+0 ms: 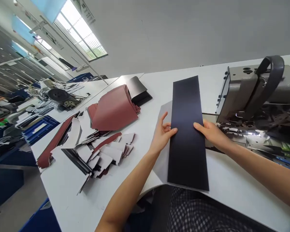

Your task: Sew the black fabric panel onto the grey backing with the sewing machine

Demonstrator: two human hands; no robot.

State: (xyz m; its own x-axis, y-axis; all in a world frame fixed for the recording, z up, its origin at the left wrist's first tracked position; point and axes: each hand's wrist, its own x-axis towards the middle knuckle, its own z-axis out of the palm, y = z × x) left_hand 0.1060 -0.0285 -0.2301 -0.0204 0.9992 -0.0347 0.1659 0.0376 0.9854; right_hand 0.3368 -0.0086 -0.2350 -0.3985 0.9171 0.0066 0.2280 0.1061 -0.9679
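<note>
Black panel [186,129], left hand [162,133], right hand [211,133] on it — grey sheet [161,164] half hidden

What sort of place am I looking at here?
Probably a garment or leather-goods workshop: a grey industrial sewing machine stands at the white worktable, with cut reddish-brown material pieces and a long dark rectangular panel.

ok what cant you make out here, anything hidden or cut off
In the head view:
What lies under the black strip, hidden by it and by the left hand and right hand
The sewing machine's right end, cut off by the edge
The lower cut pieces, hidden by those on top
The clutter at far left, too small and blurred to name
</note>
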